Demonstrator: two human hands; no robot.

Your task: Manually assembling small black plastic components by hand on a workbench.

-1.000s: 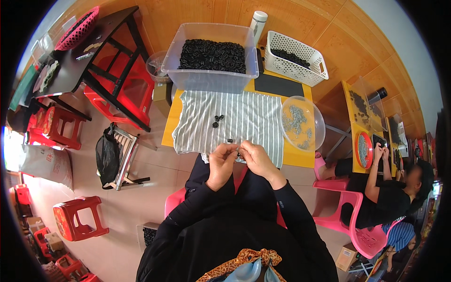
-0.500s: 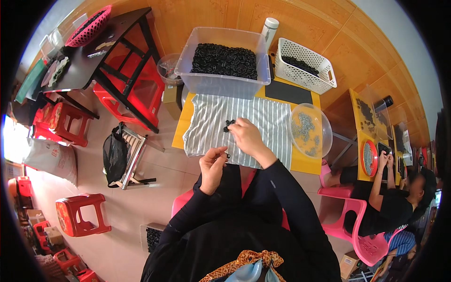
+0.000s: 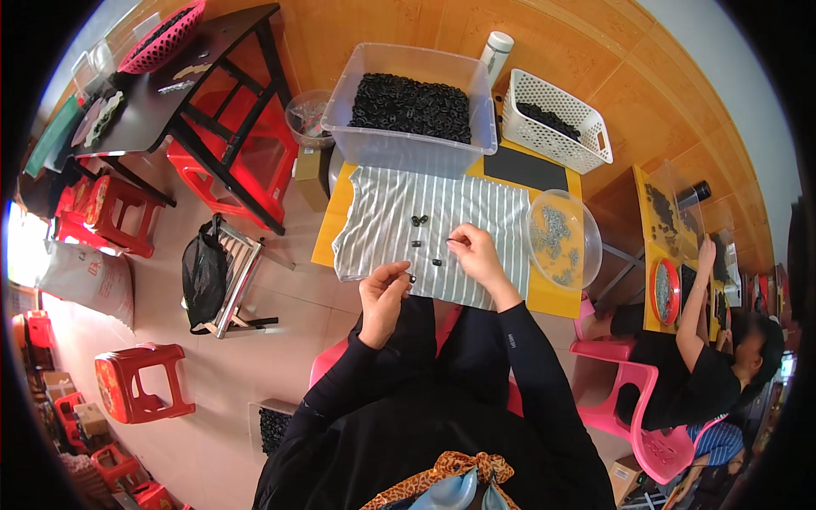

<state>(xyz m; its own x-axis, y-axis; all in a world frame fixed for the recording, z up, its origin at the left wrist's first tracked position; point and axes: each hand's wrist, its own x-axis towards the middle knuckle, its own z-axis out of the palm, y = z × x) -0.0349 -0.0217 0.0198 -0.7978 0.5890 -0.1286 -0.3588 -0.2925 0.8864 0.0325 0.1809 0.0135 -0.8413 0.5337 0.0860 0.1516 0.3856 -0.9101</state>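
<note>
Striped cloth (image 3: 476, 217) carried a few small black parts (image 3: 418, 221) near its middle. Left hand (image 3: 384, 293) hovered at its near edge, pinching one black piece (image 3: 412, 277); right hand (image 3: 476, 255) lay on it, fingertips narrowed on something too small to tell. A loose pinch could drop that piece off the cloth's edge

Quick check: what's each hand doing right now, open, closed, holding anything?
Left hand: fingers curled, pinching a small black part at the striped cloth's near edge.
Right hand: fingertips pinched together over the cloth; anything held is too small to tell.
</note>
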